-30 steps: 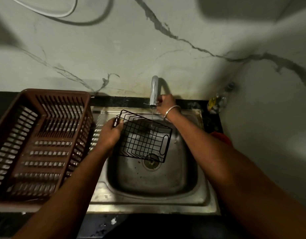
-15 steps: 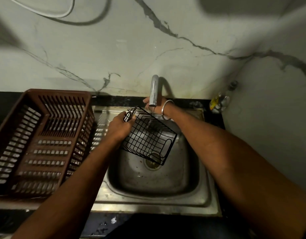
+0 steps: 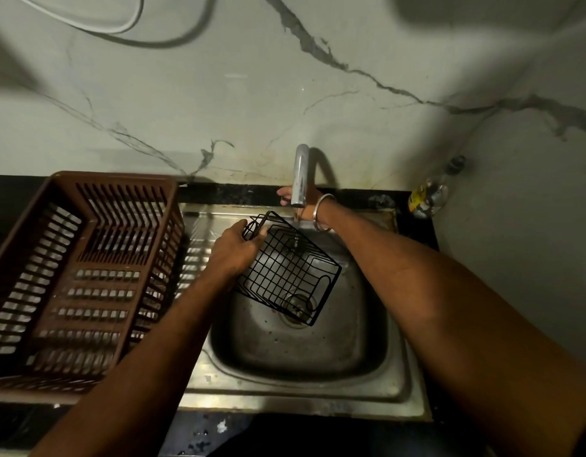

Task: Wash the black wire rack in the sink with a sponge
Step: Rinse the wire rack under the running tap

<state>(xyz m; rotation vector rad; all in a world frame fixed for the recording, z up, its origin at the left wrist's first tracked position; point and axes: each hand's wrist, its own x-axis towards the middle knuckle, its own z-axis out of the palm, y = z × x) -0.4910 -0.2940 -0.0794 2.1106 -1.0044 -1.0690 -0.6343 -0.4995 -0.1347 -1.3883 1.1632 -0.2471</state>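
Left hand [image 3: 234,250] gripped black wire rack [image 3: 286,270] by its top-left rim over sink [image 3: 298,395]; rack prob light, stiff, slippery wet; right hand [image 3: 306,201] behind tap [image 3: 300,174], grip can't tell

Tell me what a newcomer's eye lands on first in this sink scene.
First, the black wire rack, gripped at its upper corner by the left hand and tilted over the steel sink above the drain. Next, the right hand reaching behind the tap at the back of the sink. Then the big brown plastic basket on the counter to the left.
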